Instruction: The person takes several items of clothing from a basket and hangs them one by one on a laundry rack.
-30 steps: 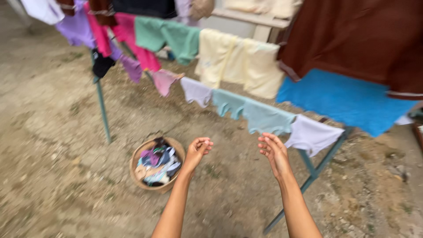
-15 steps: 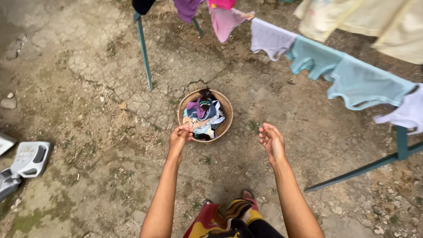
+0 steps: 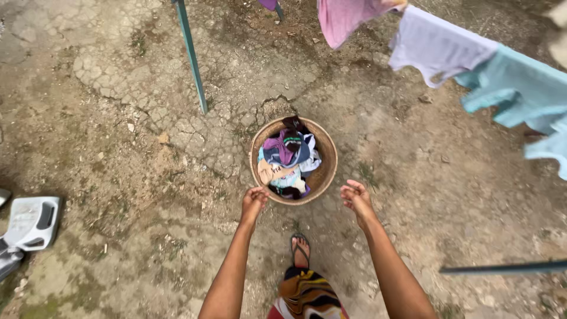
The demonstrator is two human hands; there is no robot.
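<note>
A round woven basket (image 3: 328, 155) stands on the cracked ground, filled with a heap of mixed clothes (image 3: 286, 159) in purple, blue, beige and white. My left hand (image 3: 254, 202) hangs just above the basket's near left rim, fingers loosely curled, holding nothing. My right hand (image 3: 355, 197) is beside the near right rim, fingers curled and apart, also holding nothing. Neither hand touches the clothes.
A teal drying-rack leg (image 3: 191, 56) stands beyond the basket, and a teal bar (image 3: 502, 268) crosses at right. A pink garment (image 3: 345, 19), a white one (image 3: 437, 46) and light blue ones (image 3: 520, 88) hang at upper right. A white plastic object (image 3: 31, 221) lies left. My sandalled foot (image 3: 300, 248) is below.
The view has tilted down from the hanging laundry to the basket. Both hands have lowered and come close to the basket's near rim.
</note>
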